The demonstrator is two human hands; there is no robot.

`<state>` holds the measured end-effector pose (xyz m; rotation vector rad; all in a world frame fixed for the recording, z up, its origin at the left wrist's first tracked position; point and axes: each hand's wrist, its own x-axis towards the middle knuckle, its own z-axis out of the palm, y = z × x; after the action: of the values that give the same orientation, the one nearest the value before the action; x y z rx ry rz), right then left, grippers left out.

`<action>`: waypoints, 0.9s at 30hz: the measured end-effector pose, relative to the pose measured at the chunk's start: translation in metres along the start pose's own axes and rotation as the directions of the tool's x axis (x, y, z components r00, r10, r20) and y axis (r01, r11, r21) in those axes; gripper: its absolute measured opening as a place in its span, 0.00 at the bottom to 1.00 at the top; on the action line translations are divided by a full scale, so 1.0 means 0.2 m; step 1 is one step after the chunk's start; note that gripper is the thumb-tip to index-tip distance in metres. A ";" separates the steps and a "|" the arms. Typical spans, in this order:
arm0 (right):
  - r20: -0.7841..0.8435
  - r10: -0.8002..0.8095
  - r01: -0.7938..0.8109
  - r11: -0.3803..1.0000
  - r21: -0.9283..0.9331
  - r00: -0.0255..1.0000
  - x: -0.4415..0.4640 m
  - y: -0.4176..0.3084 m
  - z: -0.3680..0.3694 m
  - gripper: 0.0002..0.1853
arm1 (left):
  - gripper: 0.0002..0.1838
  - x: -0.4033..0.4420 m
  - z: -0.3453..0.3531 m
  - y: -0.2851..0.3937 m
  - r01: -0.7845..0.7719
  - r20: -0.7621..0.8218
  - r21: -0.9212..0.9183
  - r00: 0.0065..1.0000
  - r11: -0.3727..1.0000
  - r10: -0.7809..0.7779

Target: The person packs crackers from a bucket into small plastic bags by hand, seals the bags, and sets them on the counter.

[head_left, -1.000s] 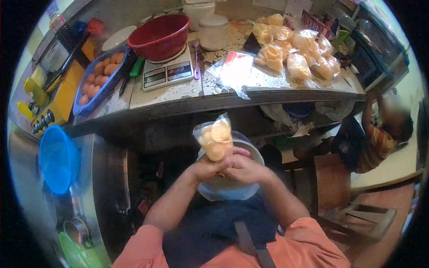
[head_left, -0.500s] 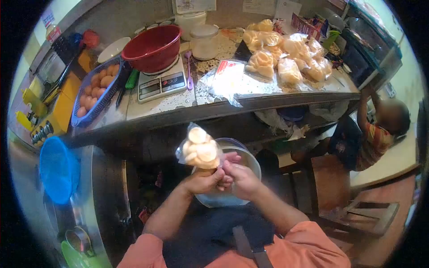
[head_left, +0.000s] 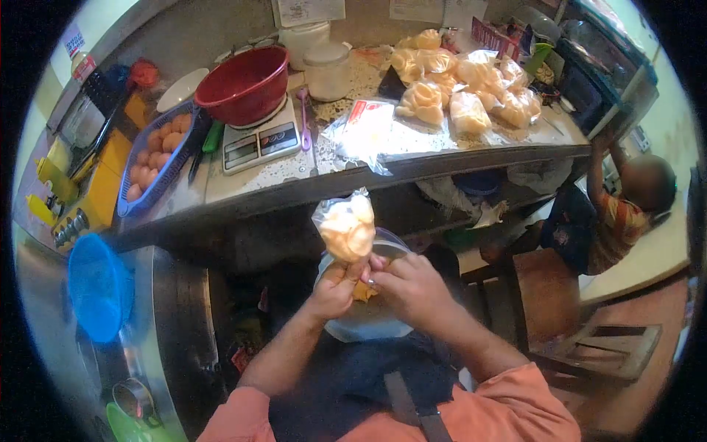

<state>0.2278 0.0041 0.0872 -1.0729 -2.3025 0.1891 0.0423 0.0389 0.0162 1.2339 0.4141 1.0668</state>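
A clear plastic bag (head_left: 346,227) full of pale, rounded dough-like pieces stands upright above my hands, its neck gathered at the bottom. My left hand (head_left: 333,292) is closed around that neck. Fingers of my right hand (head_left: 414,286) pinch at the bag's gathered end, right beside the left fingers; the exact grip is partly hidden. Below both hands is a whitish tub (head_left: 368,329), with a few pale orange pieces showing inside between the hands.
On the counter (head_left: 294,177) are several filled bags (head_left: 471,114), a packet of empty bags (head_left: 364,132), a scale (head_left: 261,146) under a red basin (head_left: 243,85), and a basket of eggs (head_left: 158,155). A blue basin (head_left: 99,287) is at left. A person (head_left: 618,206) is beside a wooden chair (head_left: 545,298).
The filled bag has shifted right and tilted more upright. My right hand has turned over, knuckles up, at the bag's neck. The view has shifted slightly.
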 end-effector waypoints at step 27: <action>0.158 0.395 -0.412 0.719 0.559 0.905 -0.26 -0.04 0.18 0.11 | 0.19 -0.33 0.06 0.03 0.391 -0.164 0.423 0.920 0.817 -0.355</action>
<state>0.2284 -0.0346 0.0374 -1.2105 -1.7884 1.0242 0.0173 -0.0232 0.0084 1.4401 0.9672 0.6937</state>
